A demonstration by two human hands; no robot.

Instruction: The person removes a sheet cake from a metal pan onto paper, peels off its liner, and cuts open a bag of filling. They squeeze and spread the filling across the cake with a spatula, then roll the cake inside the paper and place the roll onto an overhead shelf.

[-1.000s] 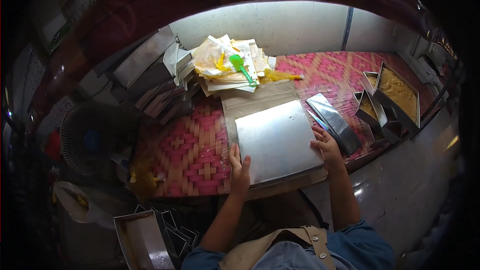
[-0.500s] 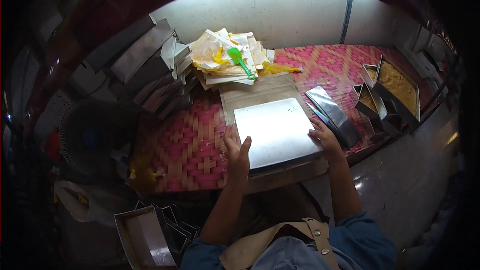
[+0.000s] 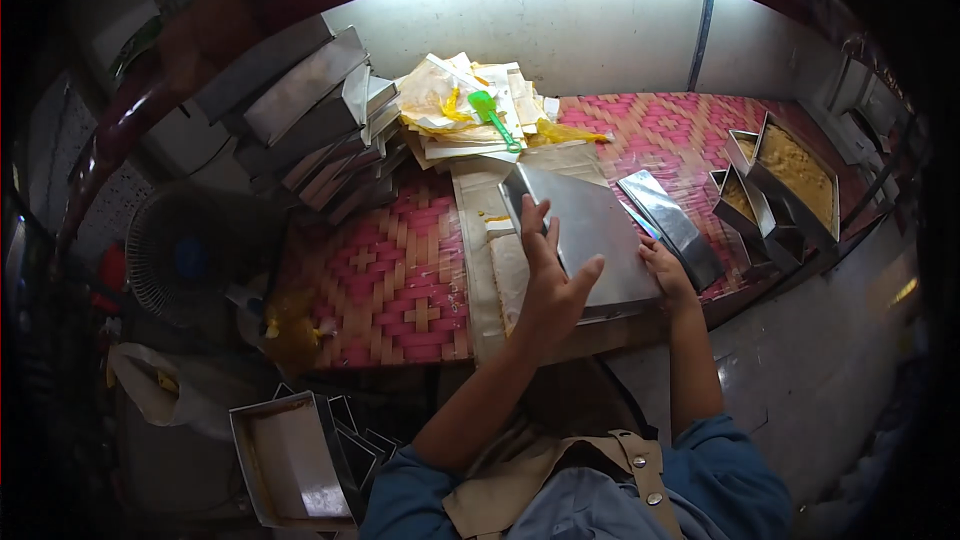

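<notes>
A square metal baking tin [image 3: 600,225] is upside down between my hands, tilted with its left side raised. My left hand [image 3: 552,290] grips that raised edge, fingers over the side and thumb across the bottom. At the opposite side my right hand [image 3: 668,272] holds the tin low, near its right edge. Under the lifted side shows the edge of a pale, flat slab [image 3: 510,275], partly hidden by the tin. It lies on brown paper [image 3: 480,190]. Just right of the tin rests a long shiny metal piece [image 3: 670,225].
Used paper sheets [image 3: 430,105] with a green spatula [image 3: 486,112] are piled at the back. Metal tins [image 3: 310,90] stack up at left, above a fan [image 3: 175,250]. Filled tins [image 3: 795,175] sit at right; another tin [image 3: 290,460] stands lower left.
The tin's left side has been raised and tipped to the right, uncovering part of the pale slab. My left hand has moved up and right with it.
</notes>
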